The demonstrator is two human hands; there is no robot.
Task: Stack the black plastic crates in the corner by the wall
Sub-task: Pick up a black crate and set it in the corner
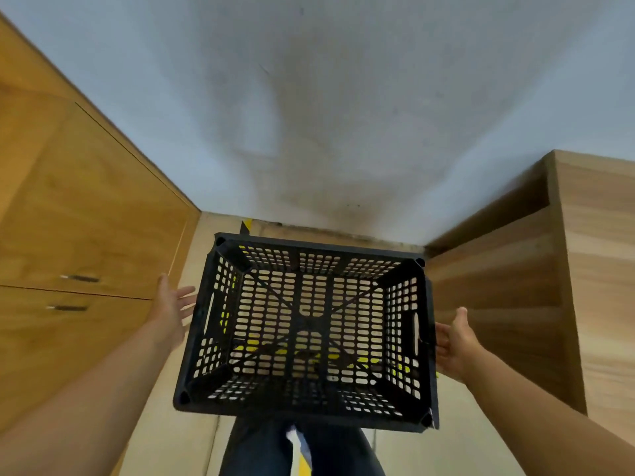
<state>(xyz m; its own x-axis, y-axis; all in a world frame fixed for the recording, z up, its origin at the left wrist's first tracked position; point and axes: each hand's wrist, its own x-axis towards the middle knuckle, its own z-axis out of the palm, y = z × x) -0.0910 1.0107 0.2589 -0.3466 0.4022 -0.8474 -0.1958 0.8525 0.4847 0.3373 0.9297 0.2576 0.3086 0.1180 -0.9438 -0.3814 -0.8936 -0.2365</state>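
Observation:
A black plastic crate (309,331) with slotted walls and floor sits upright below me in the corner, its open top facing up. Through its slots I see the pale floor and yellow tape. My left hand (171,304) is just left of the crate's left handle slot, fingers spread and straight, holding nothing. My right hand (453,341) is just right of the right handle slot, palm toward the crate, fingers relaxed, a small gap from the wall. Whether the crate rests on another crate or on the floor cannot be told.
A grey wall (326,115) rises behind the crate. Wooden cabinets with two metal handles (79,201) line the left. A wooden unit (532,269) stands on the right. My legs in jeans (275,448) are under the crate's near edge.

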